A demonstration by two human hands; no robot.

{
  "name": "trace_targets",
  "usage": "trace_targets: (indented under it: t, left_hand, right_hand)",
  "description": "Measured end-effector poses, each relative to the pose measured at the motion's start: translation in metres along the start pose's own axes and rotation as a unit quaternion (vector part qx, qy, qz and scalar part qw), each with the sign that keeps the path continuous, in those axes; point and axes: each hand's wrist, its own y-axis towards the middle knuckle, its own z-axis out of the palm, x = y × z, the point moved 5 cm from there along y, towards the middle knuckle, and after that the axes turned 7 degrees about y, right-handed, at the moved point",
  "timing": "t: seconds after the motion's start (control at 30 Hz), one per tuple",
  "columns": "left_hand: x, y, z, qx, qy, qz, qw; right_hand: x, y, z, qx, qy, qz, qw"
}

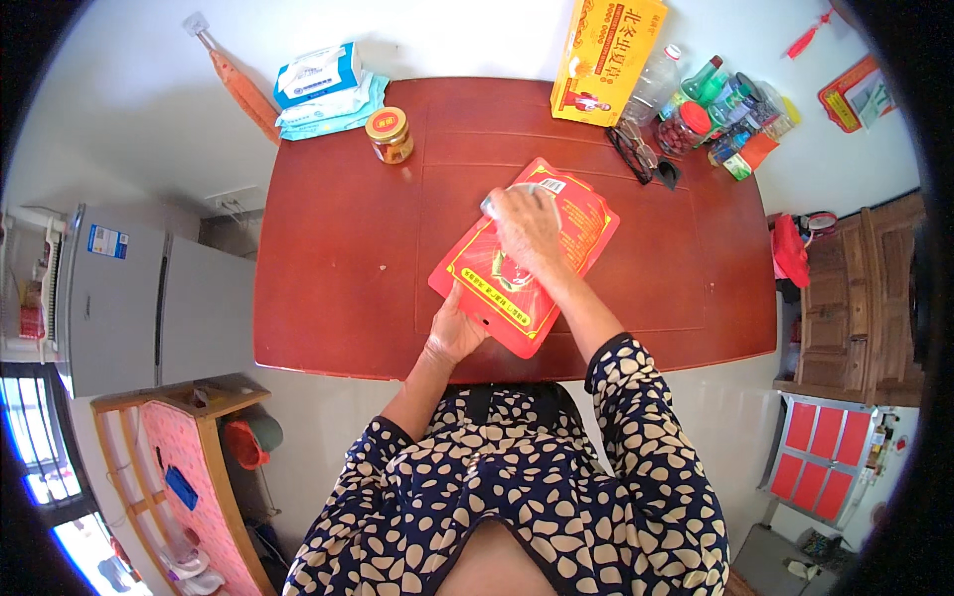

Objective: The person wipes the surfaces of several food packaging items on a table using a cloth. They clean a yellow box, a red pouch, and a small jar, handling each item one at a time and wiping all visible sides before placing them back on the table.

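Observation:
A flat red board-like package with yellow and white print lies tilted on the table in front of me. My left hand grips its near left edge, the thumb on top and the other fingers hidden beneath. Over the far half of the package is my right hand, fingers bent and pressed down. A crumpled whitish cloth or wipe shows at the fingertips of that hand, mostly covered by it. The exact kind of the white thing is hard to make out.
The reddish-brown table bears a lidded glass jar and wipe packs at the far left. A yellow box, eyeglasses, a red-lidded jar and several bottles crowd the far right.

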Motion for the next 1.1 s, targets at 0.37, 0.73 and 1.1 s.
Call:
trace_targets:
  t: [0.37, 0.73, 1.1]
  left_hand:
    - [0.000, -0.002, 0.006, 0.027, -0.006, 0.007, 1.000]
    - [-0.023, -0.001, 0.010, -0.051, 0.076, 0.083, 0.992]
    - [-0.079, -0.005, 0.025, -0.031, 0.195, 0.091, 0.976]
  right_hand:
    - [0.040, -0.026, 0.005, 0.113, 0.044, -0.033, 0.992]
    - [-0.004, 0.025, -0.017, 0.283, 0.168, -0.078, 0.941]
    - [-0.031, 0.041, -0.040, 0.189, 0.178, -0.027, 0.965]
